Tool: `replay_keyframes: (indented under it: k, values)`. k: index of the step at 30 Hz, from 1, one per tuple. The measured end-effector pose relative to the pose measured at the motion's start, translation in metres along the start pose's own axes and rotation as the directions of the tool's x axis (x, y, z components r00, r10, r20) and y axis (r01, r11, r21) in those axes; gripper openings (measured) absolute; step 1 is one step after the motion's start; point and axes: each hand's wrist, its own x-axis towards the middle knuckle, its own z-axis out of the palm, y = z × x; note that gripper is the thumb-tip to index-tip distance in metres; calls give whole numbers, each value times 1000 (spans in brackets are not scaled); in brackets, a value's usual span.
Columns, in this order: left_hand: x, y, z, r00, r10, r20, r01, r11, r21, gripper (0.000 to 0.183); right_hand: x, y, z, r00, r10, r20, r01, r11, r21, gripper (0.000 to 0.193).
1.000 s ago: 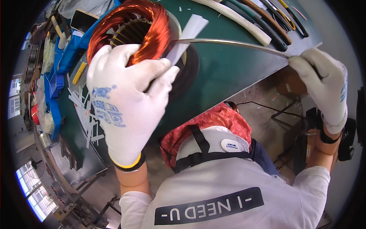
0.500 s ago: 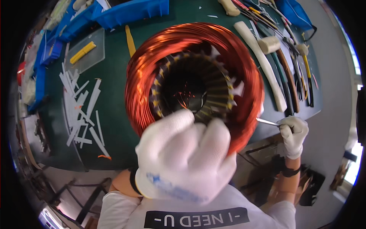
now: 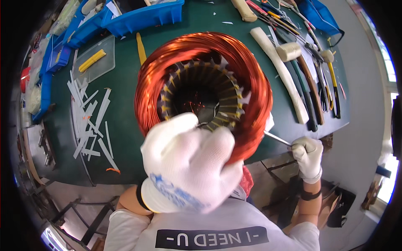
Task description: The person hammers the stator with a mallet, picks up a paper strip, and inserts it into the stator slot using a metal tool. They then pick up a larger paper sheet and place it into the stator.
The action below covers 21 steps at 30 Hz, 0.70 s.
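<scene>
A large motor stator wound with thick copper wire coils stands on the green bench, its slotted steel core facing up. My left hand, in a white glove, rests on the stator's near rim with fingers curled over the copper winding. My right hand, also gloved, is closed around a thin metal rod at the bench's near right edge. The rod's tip runs under the stator's right side.
Several white paper strips lie scattered left of the stator. Blue bins and a clear tray stand at the back left. A row of long hand tools and a mallet lies on the right.
The view has swung from my chest up over the bench. The stator now sits centred below me, my left hand has settled on its near rim, and my right hand has pulled in closer.
</scene>
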Motion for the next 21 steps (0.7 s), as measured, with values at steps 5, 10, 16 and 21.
replay_keyframes:
  k: [5,10,16,21]
  values:
    - [5,-34,-30,920,360,153,-349,932,-97,32,-44,-17,-38,982,-37,-187,0,981,-193,18]
    - [-1,-29,-26,920,385,70,-389,920,55,18,-77,15,-48,933,34,-359,-83,989,-123,30]
    - [9,2,4,887,458,-59,-411,841,352,14,-75,-13,-58,897,25,-442,-85,990,-117,17]
    - [11,23,-3,973,225,59,-232,922,310,12,-65,-50,-57,948,-163,-274,42,916,-399,14]
